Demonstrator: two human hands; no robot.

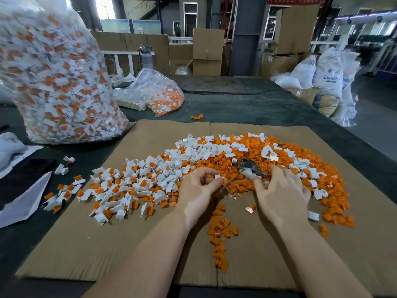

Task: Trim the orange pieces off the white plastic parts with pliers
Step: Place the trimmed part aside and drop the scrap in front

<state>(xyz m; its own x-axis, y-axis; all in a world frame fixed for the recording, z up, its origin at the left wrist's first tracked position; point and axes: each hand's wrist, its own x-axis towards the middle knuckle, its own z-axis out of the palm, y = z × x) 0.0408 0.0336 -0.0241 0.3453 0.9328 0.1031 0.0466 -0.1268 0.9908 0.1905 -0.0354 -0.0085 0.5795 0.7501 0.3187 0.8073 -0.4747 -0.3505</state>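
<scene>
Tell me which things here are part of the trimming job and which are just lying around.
Part of the job:
- pliers, lying on the pile by the right hand
- white part pinched in the left hand
- untrimmed parts on the cardboard
- cut orange pieces
- big bag of parts

Lying about:
- grey bottle
- cardboard boxes
- white sacks
- papers

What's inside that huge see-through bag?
The big bag is packed with white plastic parts with orange pieces still attached, showing through the clear plastic. Only those pressed against the wall are visible; the middle and far side are hidden.
</scene>
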